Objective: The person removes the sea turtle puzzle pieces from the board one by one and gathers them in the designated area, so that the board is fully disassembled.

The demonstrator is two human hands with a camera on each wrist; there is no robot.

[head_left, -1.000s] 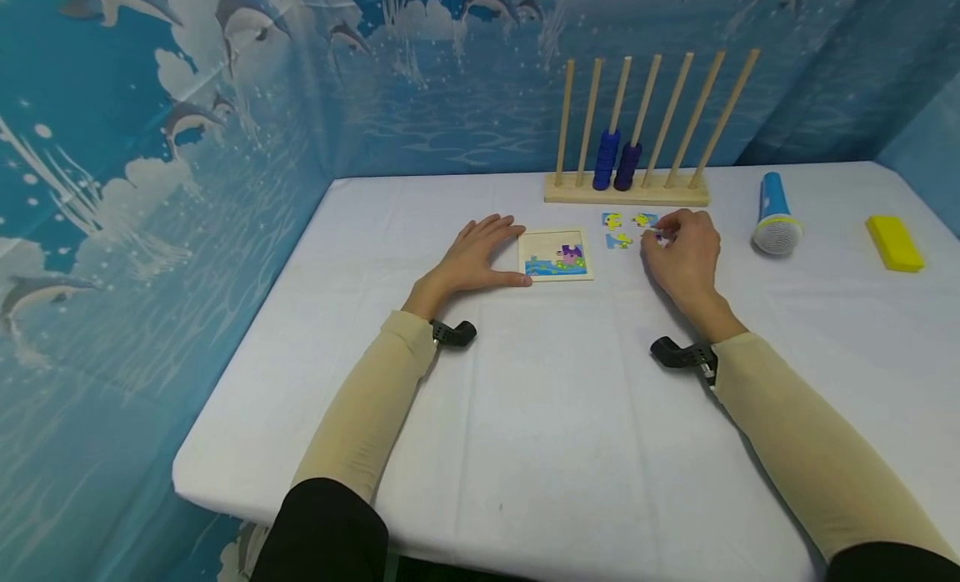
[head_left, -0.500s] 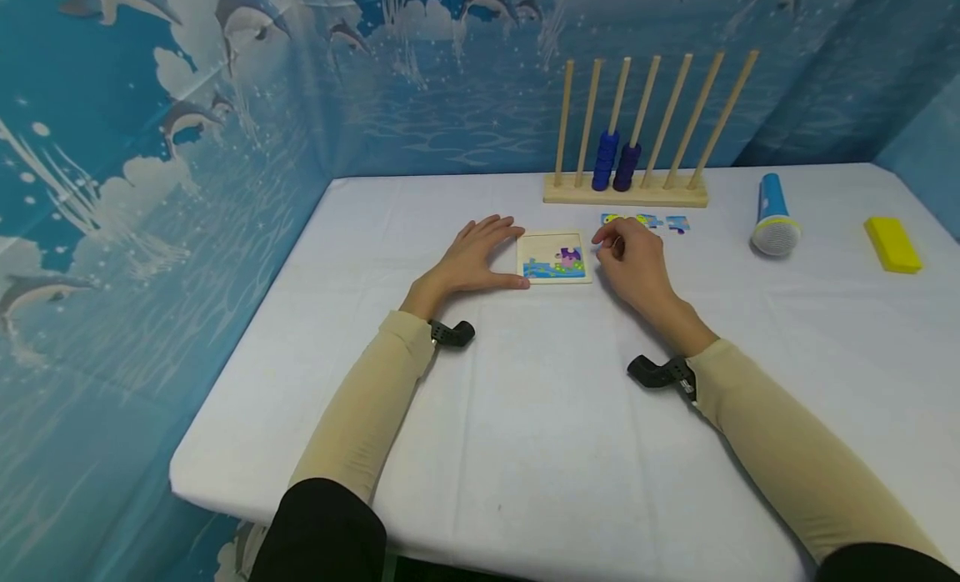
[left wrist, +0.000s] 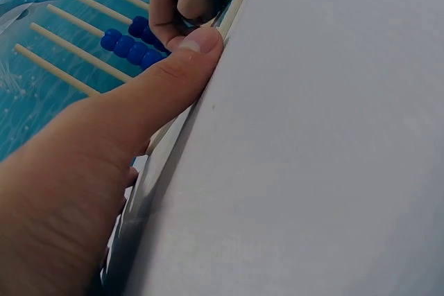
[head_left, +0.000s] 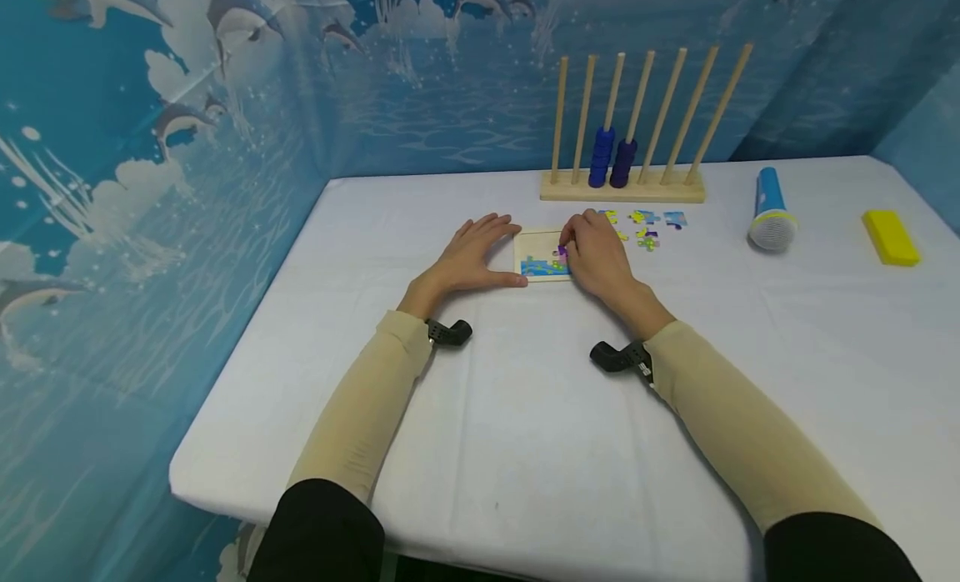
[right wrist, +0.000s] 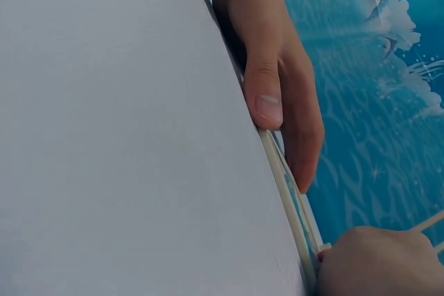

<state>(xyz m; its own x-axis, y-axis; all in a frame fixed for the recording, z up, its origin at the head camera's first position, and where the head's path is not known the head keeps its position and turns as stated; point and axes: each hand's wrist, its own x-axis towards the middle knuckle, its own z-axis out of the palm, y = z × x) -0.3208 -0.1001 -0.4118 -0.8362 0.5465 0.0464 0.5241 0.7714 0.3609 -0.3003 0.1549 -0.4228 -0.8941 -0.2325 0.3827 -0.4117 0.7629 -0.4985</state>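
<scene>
A square wooden puzzle board [head_left: 536,242] lies on the table with a picture partly laid in, blue along its bottom and a purple-pink piece in it. Spread around the board's left side, my left hand [head_left: 472,255] touches it with straight fingers and thumb; in the left wrist view the thumb [left wrist: 173,74] rests along its near edge. My right hand [head_left: 600,257] is over the board's right part, fingers curled and pinched together on a puzzle piece that is mostly hidden beneath them. Several loose puzzle pieces [head_left: 647,240] lie just right of that hand.
Behind the pieces stands a wooden peg rack [head_left: 622,192] with blue and purple beads on two of its rods. Farther right are a blue toy microphone [head_left: 771,211] and a yellow block [head_left: 891,238]. A white cloth covers the table [head_left: 487,449].
My right hand has moved left from the loose pieces onto the board's right part, uncovering several of those pieces. The left hand has stayed at the board's left side.
</scene>
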